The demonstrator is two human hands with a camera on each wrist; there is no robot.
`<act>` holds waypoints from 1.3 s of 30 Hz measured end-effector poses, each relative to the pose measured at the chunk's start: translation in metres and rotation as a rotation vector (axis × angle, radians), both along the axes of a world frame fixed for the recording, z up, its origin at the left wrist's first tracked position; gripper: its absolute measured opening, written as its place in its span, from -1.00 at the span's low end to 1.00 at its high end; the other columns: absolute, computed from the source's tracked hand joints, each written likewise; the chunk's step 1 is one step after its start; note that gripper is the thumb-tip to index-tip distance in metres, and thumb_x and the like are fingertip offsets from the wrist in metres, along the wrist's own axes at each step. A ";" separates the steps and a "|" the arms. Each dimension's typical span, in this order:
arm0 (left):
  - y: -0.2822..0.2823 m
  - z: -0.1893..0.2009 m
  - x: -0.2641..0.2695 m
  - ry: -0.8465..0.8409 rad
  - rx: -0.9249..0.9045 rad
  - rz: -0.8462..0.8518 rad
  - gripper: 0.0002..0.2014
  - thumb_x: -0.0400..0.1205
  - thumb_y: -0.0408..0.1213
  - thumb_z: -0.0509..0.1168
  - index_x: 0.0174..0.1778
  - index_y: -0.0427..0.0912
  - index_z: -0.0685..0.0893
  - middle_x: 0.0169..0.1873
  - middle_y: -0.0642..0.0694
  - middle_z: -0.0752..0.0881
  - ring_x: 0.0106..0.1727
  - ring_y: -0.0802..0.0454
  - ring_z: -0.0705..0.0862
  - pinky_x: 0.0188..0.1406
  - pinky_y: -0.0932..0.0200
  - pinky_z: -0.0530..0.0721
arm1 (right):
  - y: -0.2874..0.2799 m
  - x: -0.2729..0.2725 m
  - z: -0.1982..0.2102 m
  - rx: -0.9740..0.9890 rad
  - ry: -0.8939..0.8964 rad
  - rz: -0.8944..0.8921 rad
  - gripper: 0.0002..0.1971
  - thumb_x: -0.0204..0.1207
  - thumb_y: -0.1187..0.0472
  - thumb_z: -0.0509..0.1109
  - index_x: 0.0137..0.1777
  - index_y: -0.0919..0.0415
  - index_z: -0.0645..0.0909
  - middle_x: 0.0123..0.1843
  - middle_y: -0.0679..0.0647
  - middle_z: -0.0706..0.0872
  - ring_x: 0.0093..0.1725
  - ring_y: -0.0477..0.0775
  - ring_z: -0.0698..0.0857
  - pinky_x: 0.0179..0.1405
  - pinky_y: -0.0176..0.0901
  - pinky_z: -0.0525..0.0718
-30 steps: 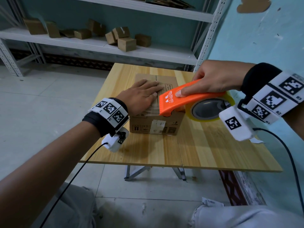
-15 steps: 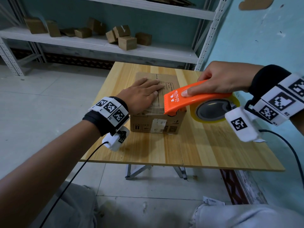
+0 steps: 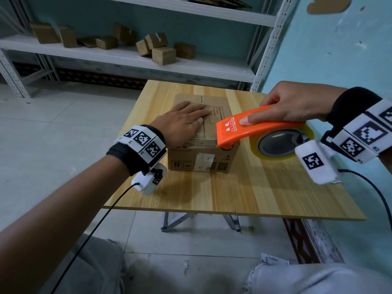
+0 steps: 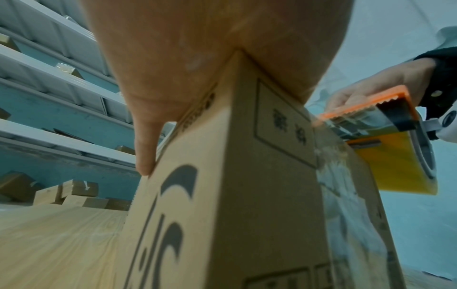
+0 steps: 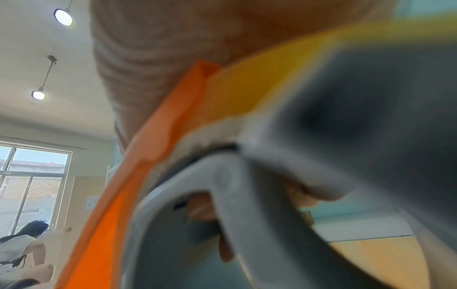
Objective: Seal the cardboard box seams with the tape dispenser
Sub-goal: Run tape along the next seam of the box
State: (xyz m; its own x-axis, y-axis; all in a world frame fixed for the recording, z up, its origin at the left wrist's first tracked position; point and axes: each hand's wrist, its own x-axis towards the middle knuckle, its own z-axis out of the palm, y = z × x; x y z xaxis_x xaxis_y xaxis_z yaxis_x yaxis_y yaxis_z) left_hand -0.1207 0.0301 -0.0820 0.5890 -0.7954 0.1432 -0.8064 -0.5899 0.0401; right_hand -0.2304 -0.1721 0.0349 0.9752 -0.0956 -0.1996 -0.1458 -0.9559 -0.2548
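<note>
A small cardboard box sits on the wooden table. My left hand lies flat on the box top with straight fingers, pressing the flaps; in the left wrist view its palm rests on the box and the thumb touches the side. My right hand grips the orange tape dispenser, thumb along its top. The toothed front edge sits at the near right edge of the box. Clear tape runs from the dispenser down the box side. The right wrist view shows the dispenser close and blurred.
A white metal shelf rack behind the table holds several small cardboard boxes. A teal wall runs close along the table's right side. Cables hang from both wrists. A seated person shows far off in the right wrist view.
My right hand has drawn the dispenser a little to the right and toward me along the box. The left hand stays flat on the box top.
</note>
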 end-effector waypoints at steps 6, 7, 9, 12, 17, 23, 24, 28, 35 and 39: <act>-0.001 0.002 0.003 -0.036 0.109 0.002 -0.52 0.81 -0.21 -0.19 0.67 -0.23 0.06 0.68 -0.06 0.01 0.68 0.07 -0.17 0.50 0.22 -0.40 | -0.004 -0.001 -0.002 0.004 -0.005 -0.001 -0.23 0.05 -0.53 0.35 -0.11 0.18 0.83 -0.19 0.16 0.83 -0.19 0.13 0.79 -0.06 -0.01 0.71; -0.002 0.002 0.002 -0.039 0.108 0.003 -0.52 0.81 -0.21 -0.19 0.67 -0.22 0.05 0.68 -0.06 0.01 0.68 0.08 -0.16 0.53 0.21 -0.38 | -0.004 -0.001 -0.002 0.006 -0.007 -0.006 -0.23 0.06 -0.52 0.35 -0.10 0.18 0.83 -0.19 0.15 0.83 -0.19 0.12 0.79 -0.08 -0.03 0.70; -0.002 0.001 0.003 -0.026 0.085 0.001 -0.52 0.81 -0.21 -0.19 0.67 -0.22 0.06 0.68 -0.06 0.01 0.68 0.09 -0.16 0.50 0.25 -0.42 | -0.003 -0.002 -0.001 0.009 -0.009 -0.017 -0.25 0.07 -0.51 0.35 -0.09 0.17 0.83 -0.19 0.13 0.83 -0.20 0.10 0.78 -0.14 -0.09 0.67; 0.000 0.000 0.005 -0.073 0.115 -0.015 -0.50 0.80 -0.20 -0.09 0.68 -0.21 0.02 0.69 -0.10 -0.01 0.68 0.02 -0.18 0.60 0.11 -0.35 | -0.002 -0.002 -0.004 0.034 -0.029 -0.023 -0.26 0.05 -0.52 0.36 -0.14 0.15 0.83 -0.23 0.12 0.82 -0.22 0.10 0.78 -0.25 -0.16 0.62; 0.002 0.004 -0.001 -0.034 0.241 0.003 -0.33 0.71 0.09 0.05 0.68 0.10 -0.12 0.68 -0.08 -0.13 0.67 -0.11 -0.23 0.62 -0.11 -0.21 | -0.005 -0.003 -0.011 0.113 -0.081 -0.032 -0.34 0.13 -0.44 0.41 -0.18 0.19 0.82 -0.27 0.17 0.80 -0.28 0.10 0.75 -0.26 -0.16 0.60; -0.001 0.000 0.005 0.076 0.107 0.018 -0.24 0.60 0.33 -0.27 0.68 0.02 0.00 0.69 -0.07 -0.02 0.69 -0.10 -0.14 0.64 -0.21 -0.06 | -0.008 -0.001 -0.016 0.173 -0.116 -0.059 -0.41 0.18 -0.40 0.45 -0.19 0.17 0.81 -0.36 0.08 0.79 -0.32 0.06 0.75 -0.30 -0.18 0.58; 0.000 -0.001 0.006 -0.016 0.154 -0.028 -0.28 0.65 0.23 -0.22 0.68 -0.09 0.03 0.68 -0.14 0.00 0.69 -0.11 -0.12 0.65 -0.17 -0.11 | -0.009 -0.001 -0.017 0.177 -0.118 -0.062 -0.42 0.20 -0.39 0.46 -0.20 0.17 0.81 -0.37 0.08 0.78 -0.33 0.06 0.74 -0.31 -0.18 0.58; 0.000 -0.005 0.010 -0.147 0.153 -0.077 -0.44 0.79 -0.19 0.03 0.67 -0.25 0.01 0.68 -0.20 0.03 0.69 -0.09 -0.12 0.59 0.03 -0.29 | -0.009 -0.003 -0.018 0.181 -0.109 -0.064 -0.43 0.25 -0.37 0.45 -0.20 0.19 0.80 -0.36 0.11 0.78 -0.34 0.05 0.73 -0.32 -0.20 0.56; 0.000 -0.007 0.009 -0.135 0.114 -0.061 -0.42 0.78 -0.12 0.07 0.68 -0.13 0.00 0.68 -0.16 -0.01 0.68 -0.09 -0.14 0.59 0.02 -0.29 | -0.002 -0.002 -0.009 0.095 -0.062 -0.045 -0.35 0.11 -0.45 0.41 -0.21 0.17 0.80 -0.36 0.10 0.78 -0.34 0.06 0.72 -0.32 -0.16 0.55; -0.001 0.002 -0.002 0.076 -0.078 0.113 -0.48 0.74 0.11 -0.09 0.65 0.13 0.14 0.65 0.03 0.09 0.65 -0.05 -0.04 0.60 -0.13 -0.05 | 0.001 0.002 -0.006 0.038 -0.037 -0.040 -0.30 0.07 -0.49 0.40 -0.20 0.17 0.81 -0.31 0.12 0.80 -0.33 0.05 0.72 -0.26 -0.14 0.61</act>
